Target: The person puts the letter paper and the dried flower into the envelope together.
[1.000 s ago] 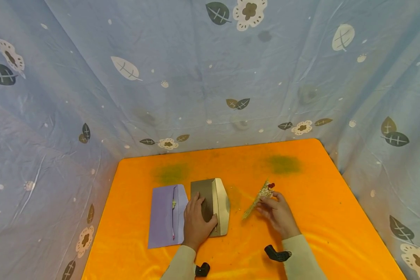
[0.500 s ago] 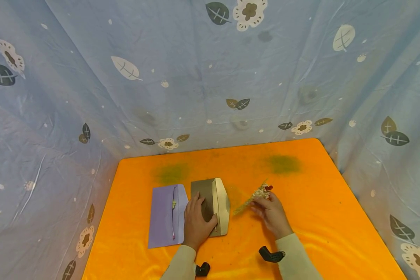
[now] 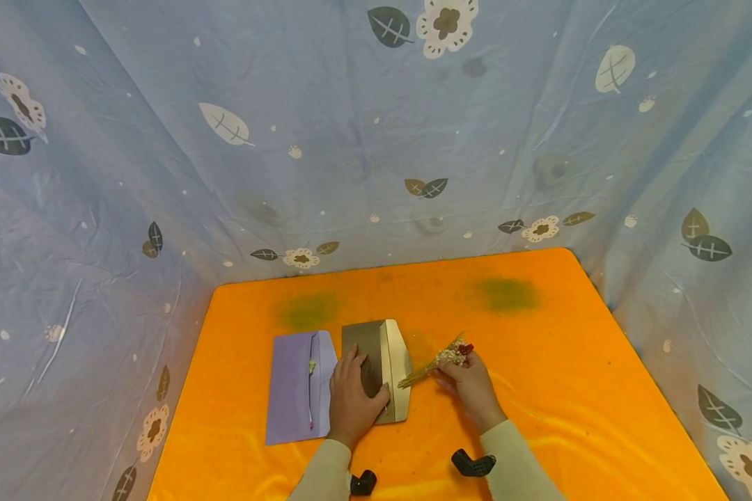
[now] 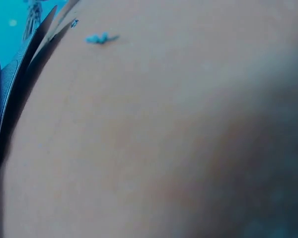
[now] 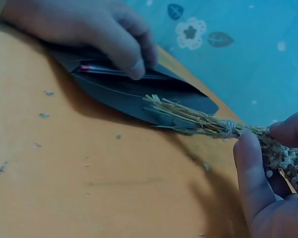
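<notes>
My left hand [image 3: 353,400] lies over the grey-brown envelope [image 3: 366,337], its thumb at the open mouth. Inside that mouth, in the right wrist view, shows a thin rod with a pinkish-red end [image 5: 89,68]. Fingers and thumb of my right hand [image 3: 473,393] pinch a small dried-flower bouquet [image 3: 448,356], white blossoms with a red bloom and straw-coloured stems bound by twine [image 5: 228,128]. The stem ends point left and overlap the envelope's pale flap [image 3: 401,369] in the head view. Mostly skin fills the left wrist view, with the envelope's edge [image 4: 10,82] at its left.
Left of the grey-brown envelope lies a purple envelope [image 3: 288,390], with a small yellowish piece [image 3: 311,365] showing in its slit. Crumbs [image 5: 43,115] dot the orange tabletop [image 3: 238,362]. A patterned blue curtain [image 3: 351,139] surrounds the table's back and sides.
My right hand has moved left with the bouquet, bringing the stem ends from the bare orange cloth to the envelope's flap. The left hand and both envelopes stay put.
</notes>
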The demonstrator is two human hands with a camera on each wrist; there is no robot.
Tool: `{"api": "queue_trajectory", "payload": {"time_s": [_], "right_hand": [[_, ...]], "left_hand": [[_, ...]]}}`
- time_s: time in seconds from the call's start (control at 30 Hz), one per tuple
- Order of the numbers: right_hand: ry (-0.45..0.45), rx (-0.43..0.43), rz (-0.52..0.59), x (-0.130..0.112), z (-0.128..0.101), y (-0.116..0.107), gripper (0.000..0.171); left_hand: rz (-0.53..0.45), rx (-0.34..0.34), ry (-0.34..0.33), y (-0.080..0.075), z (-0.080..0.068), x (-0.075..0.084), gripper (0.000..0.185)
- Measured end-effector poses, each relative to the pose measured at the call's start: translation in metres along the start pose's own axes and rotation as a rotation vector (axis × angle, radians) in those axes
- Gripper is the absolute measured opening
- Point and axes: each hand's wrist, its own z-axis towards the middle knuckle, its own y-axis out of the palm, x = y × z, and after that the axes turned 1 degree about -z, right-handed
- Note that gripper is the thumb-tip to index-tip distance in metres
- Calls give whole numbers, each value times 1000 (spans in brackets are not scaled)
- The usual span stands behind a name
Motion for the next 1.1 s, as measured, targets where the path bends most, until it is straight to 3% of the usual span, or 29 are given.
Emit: {"api": "queue_trajectory", "payload": {"time_s": [0.37, 0.57, 0.8, 1.1], "right_hand": [[-17, 51, -77, 3, -2, 11, 39], [-33, 108, -20, 6, -4, 19, 39], [-45, 96, 5, 11, -5, 27, 44], [-77, 130, 69, 3, -4, 31, 39]], "left_hand": [[-9, -7, -12, 1, 0, 0, 69], [-18, 1, -16, 1, -1, 0, 70], [-26, 4, -19, 2, -2, 0, 70], [-18, 0, -21, 3, -2, -2, 71]]}}
